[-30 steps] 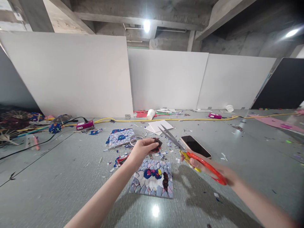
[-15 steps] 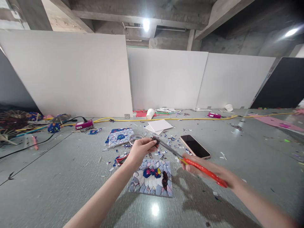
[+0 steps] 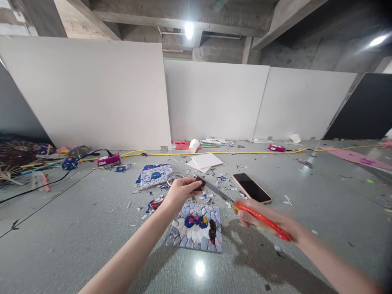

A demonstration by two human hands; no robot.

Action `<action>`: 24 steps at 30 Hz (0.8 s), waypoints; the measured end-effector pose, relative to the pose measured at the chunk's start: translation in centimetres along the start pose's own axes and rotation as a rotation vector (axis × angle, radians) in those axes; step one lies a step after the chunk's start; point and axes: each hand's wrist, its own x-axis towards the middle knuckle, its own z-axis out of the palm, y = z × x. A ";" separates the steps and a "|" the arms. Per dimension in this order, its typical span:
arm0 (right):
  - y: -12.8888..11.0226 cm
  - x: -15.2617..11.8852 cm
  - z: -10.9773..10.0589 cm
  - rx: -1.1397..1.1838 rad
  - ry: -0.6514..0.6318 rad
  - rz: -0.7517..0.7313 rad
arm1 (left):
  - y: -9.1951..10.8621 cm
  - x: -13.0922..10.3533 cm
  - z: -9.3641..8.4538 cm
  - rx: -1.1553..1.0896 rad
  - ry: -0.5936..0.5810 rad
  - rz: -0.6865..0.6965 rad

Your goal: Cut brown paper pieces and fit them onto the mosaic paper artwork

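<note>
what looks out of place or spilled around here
Scraps lie loosely strewn beyond the patterned panel, looking like untidy litter. A white cup by the yellow cable looks tipped, not standing upright.

White panels [image 3: 92, 94] behind grey surface [image 3: 70, 232]; dark panel [image 3: 361, 110] at right; concrete beams [image 3: 180, 14] overhead, bright lamp [image 3: 189, 31] lit.

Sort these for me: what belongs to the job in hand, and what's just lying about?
In the job:
scissors, in the right hand
dark scrap, in the left hand
probably the mosaic tile below

Apparently just lying about:
phone
white cups
yellow cable
</note>
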 end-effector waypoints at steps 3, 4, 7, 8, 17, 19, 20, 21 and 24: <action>-0.3 0.1 -0.2 -0.027 -0.086 -0.016 | 0.0 0.0 -0.1 -0.012 -0.006 -0.019; -0.2 0.2 -0.3 -0.044 -0.087 -0.024 | 0.0 0.0 -0.1 -0.015 -0.006 -0.026; 0.6 0.7 -0.1 -0.065 -0.091 -0.030 | 0.0 0.1 -0.2 -0.017 -0.007 -0.040; 0.9 0.8 0.0 -0.061 -0.089 -0.010 | 0.0 0.1 -0.2 -0.017 -0.010 -0.044; 2.2 1.0 0.6 0.073 0.011 -0.054 | -0.6 0.1 -0.3 0.050 -0.098 -0.094; 2.3 1.1 1.0 0.144 0.046 -0.033 | -0.7 0.0 -0.1 0.084 -0.149 -0.102; 2.3 1.2 1.2 0.193 0.061 -0.011 | -0.7 -0.1 0.1 0.104 -0.182 -0.106; 2.3 1.2 1.4 0.249 0.067 0.010 | -0.7 -0.2 0.2 0.126 -0.217 -0.111; 1.9 1.1 1.7 0.382 0.059 0.025 | -0.7 -0.5 0.7 0.154 -0.290 -0.127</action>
